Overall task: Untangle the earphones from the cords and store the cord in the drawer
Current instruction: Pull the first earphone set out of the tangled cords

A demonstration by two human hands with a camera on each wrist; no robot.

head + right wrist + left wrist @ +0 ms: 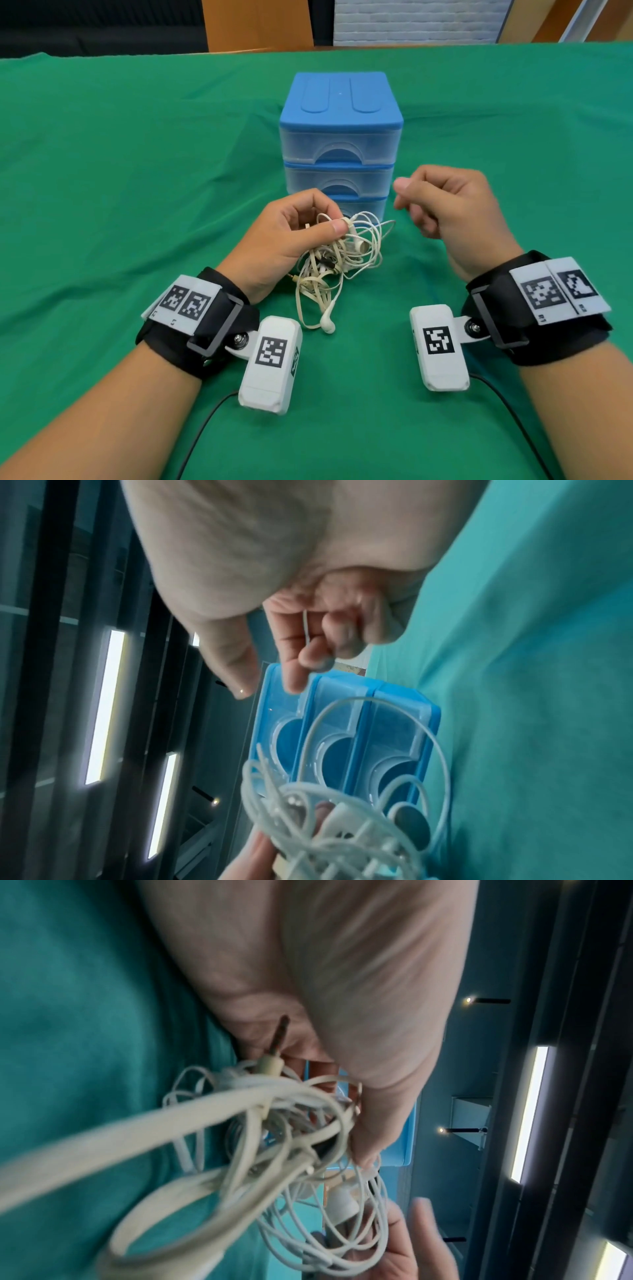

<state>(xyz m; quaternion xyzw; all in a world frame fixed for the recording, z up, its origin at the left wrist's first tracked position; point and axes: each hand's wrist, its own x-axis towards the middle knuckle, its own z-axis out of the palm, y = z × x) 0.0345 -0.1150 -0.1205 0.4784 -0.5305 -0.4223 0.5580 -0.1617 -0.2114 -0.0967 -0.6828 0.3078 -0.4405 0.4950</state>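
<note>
A person's two bare hands work above a green tablecloth (120, 178), seen from a head-worn camera. The left hand (291, 236) holds a tangled bundle of white earphones and cords (337, 265) lifted just above the cloth, thumb pressed on top of the knot and fingers curled behind it. Loose loops spill to the right of that thumb, and one earbud (327, 323) dangles on its wire at the near end, low over the cloth. The bundle hangs roughly near to far, its thickest knot at the far end under the thumb. The right hand (448, 209) floats just to the right of the bundle, fingers curled inward; the right wrist view shows a single thin strand (306, 627) lying against them, though how firmly it is held cannot be told. From there a loop arcs back to the tangle, so the strand runs left from the right fingertips to the knot. Pulling rightward, away from the left hand, looks like the move that would draw this loop free. Directly behind both hands stands a small blue drawer unit (340, 137) with three clear drawers, all pushed in. It sits nearer the right hand's fingertips, slightly far of the bundle.
</note>
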